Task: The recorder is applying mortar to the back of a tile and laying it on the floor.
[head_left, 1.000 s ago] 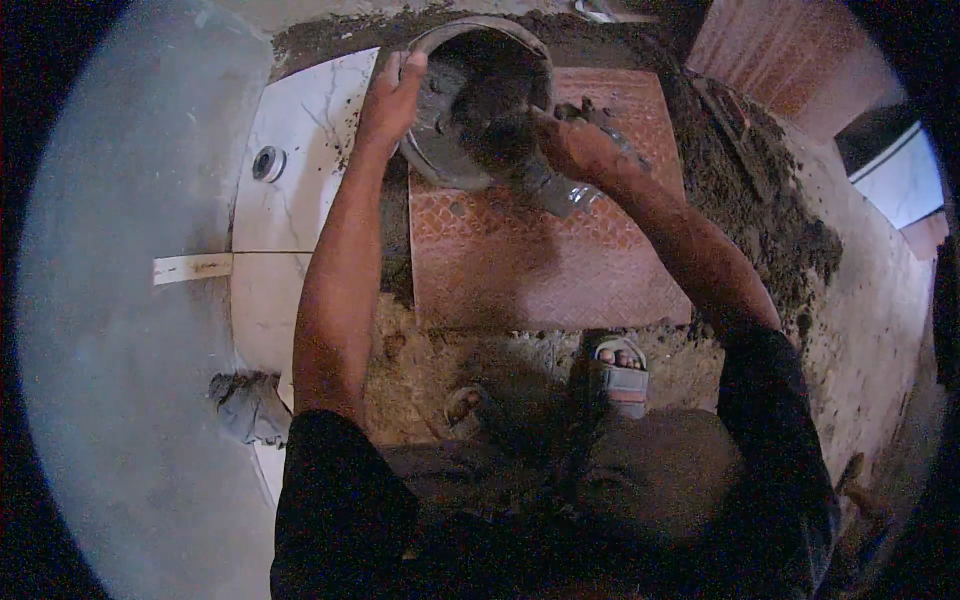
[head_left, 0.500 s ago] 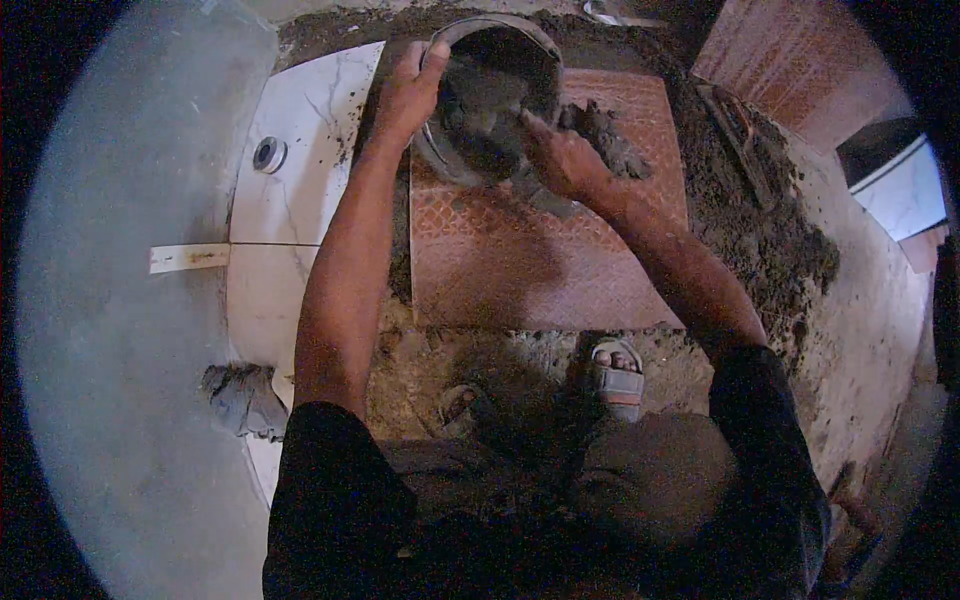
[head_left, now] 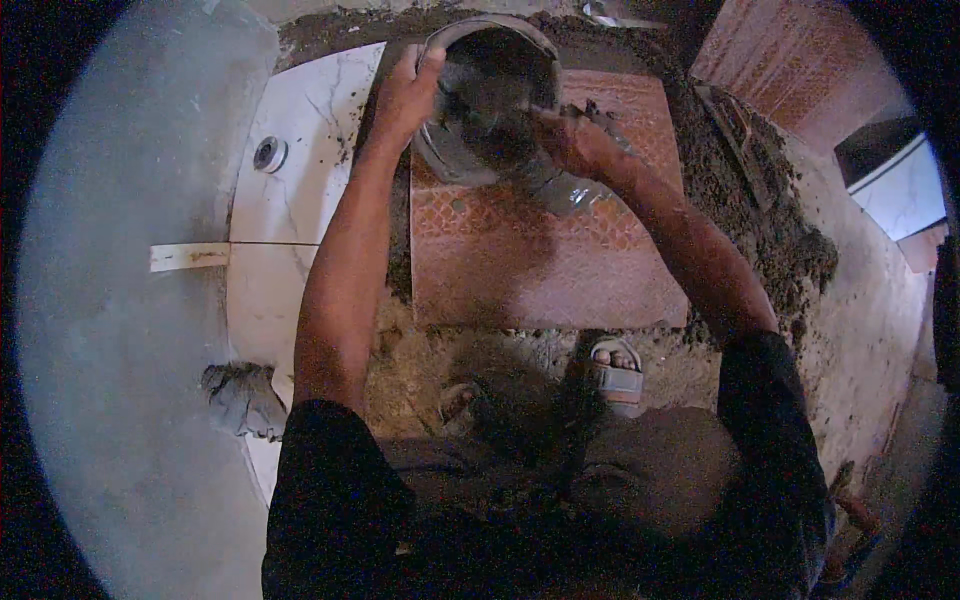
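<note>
My left hand [head_left: 408, 95] grips the rim of a tilted grey bucket [head_left: 455, 140], dark inside with wet mortar, held over the upper part of a patterned terracotta tile [head_left: 550, 270]. My right hand [head_left: 572, 142] is closed on the handle of a trowel at the bucket's right side; the trowel's shiny, smeared blade [head_left: 572, 192] shows below my fingers, over the tile. Lumps of dark mortar [head_left: 598, 115] lie on the tile just beyond my right hand.
White marbled tiles [head_left: 270, 210] at left, with a round spool-like object [head_left: 268, 154]; grey wall [head_left: 120, 380]; grey cloth lump [head_left: 240, 400]; spread mortar [head_left: 790, 250] with a long tool [head_left: 735, 140]; another patterned tile [head_left: 785, 60] upper right. My sandalled feet [head_left: 616, 375] are below.
Since a second ago the bucket and my left hand have shifted slightly right. My right hand dipped toward the bucket's middle half a second ago and is now back at its right side, blade glinting.
</note>
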`<action>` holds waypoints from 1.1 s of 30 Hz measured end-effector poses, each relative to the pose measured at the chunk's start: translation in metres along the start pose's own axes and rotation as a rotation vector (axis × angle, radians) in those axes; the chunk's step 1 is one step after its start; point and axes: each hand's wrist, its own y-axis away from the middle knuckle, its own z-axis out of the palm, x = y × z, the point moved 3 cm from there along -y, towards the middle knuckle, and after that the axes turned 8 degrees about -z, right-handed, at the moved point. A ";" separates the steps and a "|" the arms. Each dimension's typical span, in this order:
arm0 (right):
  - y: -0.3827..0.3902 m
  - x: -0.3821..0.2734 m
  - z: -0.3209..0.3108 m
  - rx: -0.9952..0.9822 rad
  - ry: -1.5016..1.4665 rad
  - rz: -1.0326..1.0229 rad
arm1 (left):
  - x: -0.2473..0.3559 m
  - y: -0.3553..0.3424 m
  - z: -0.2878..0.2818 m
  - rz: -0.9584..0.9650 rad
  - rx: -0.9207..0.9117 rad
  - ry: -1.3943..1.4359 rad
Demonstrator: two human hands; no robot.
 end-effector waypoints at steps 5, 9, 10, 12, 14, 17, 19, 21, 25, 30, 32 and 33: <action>0.000 0.002 0.007 -0.060 0.079 0.055 | 0.002 0.003 -0.002 0.002 -0.040 0.103; 0.002 -0.007 0.000 0.094 0.050 -0.080 | 0.010 0.004 -0.002 0.073 0.041 -0.021; 0.003 -0.009 -0.002 0.101 0.050 -0.074 | 0.011 0.003 -0.002 0.072 0.005 -0.030; 0.009 -0.010 0.004 -0.156 0.055 -0.057 | 0.011 0.004 -0.003 0.067 -0.015 -0.035; 0.013 -0.012 0.004 -0.054 -0.008 -0.036 | 0.010 0.004 -0.004 0.049 0.030 -0.025; 0.011 -0.011 0.010 0.101 -0.045 0.010 | 0.010 0.002 0.000 0.063 -0.016 -0.029; 0.007 -0.009 0.014 0.158 -0.017 0.025 | 0.010 0.001 0.001 0.079 0.034 -0.086; 0.004 -0.005 0.015 0.143 0.053 0.075 | 0.012 0.000 -0.001 0.126 0.110 -0.113; 0.007 -0.015 0.009 0.083 0.070 -0.211 | 0.011 0.001 -0.004 0.050 0.012 -0.054; 0.006 -0.012 0.009 -0.008 -0.006 0.198 | 0.012 0.005 0.002 0.067 -0.041 -0.015; -0.002 -0.011 0.013 0.009 -0.004 0.233 | 0.013 0.009 0.007 0.092 0.029 -0.144; -0.005 -0.009 0.014 0.076 0.015 0.242 | 0.012 0.010 0.008 0.082 0.030 -0.143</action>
